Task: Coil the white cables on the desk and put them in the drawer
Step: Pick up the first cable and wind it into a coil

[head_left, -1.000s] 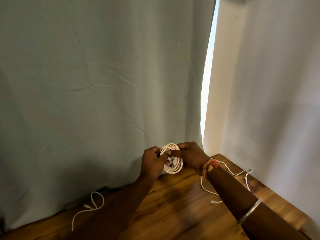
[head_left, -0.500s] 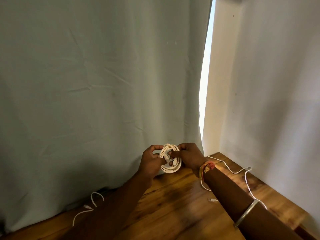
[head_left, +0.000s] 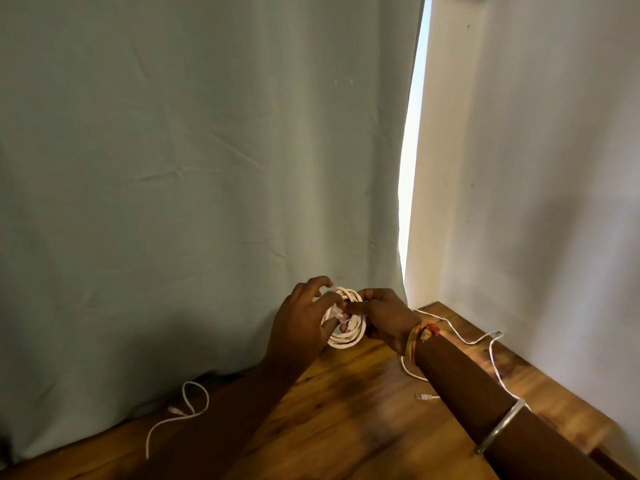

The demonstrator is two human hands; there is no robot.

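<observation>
Down at lower centre, left hand [head_left: 304, 318] and right hand [head_left: 386, 317] both pinch a round coil of white cable [head_left: 348, 337] — above the brown wooden desk [head_left: 346, 414].

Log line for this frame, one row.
step: coiling | left hand, right hand: hold coil | loose on desk: left cable, right cable | drawer: not in view
</observation>
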